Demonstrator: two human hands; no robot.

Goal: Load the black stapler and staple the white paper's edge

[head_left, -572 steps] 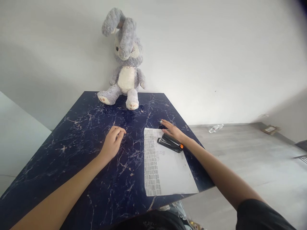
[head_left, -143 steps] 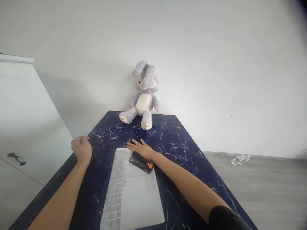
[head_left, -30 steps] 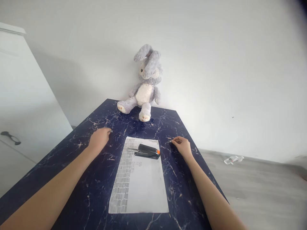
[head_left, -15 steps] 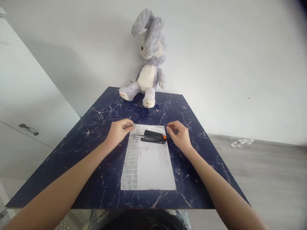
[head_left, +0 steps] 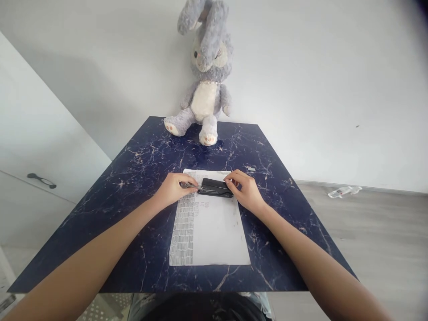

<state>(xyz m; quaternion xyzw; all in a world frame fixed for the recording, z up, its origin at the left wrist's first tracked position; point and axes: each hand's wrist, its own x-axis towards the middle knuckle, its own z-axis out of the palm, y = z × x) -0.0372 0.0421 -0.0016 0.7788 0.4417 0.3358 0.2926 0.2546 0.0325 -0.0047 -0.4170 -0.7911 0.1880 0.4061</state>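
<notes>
Stapler lay on paper; left hand pinched its left tip, right hand its right end. Adjusting seemed underway, next needing steady grip.

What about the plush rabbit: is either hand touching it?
No, the left hand and right hand are both at the black stapler.

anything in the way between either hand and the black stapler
Nothing visible is. The left hand is at the left end of the stapler, the right hand at its right end. The plush rabbit sits farther back on the table, clear of both.
</notes>
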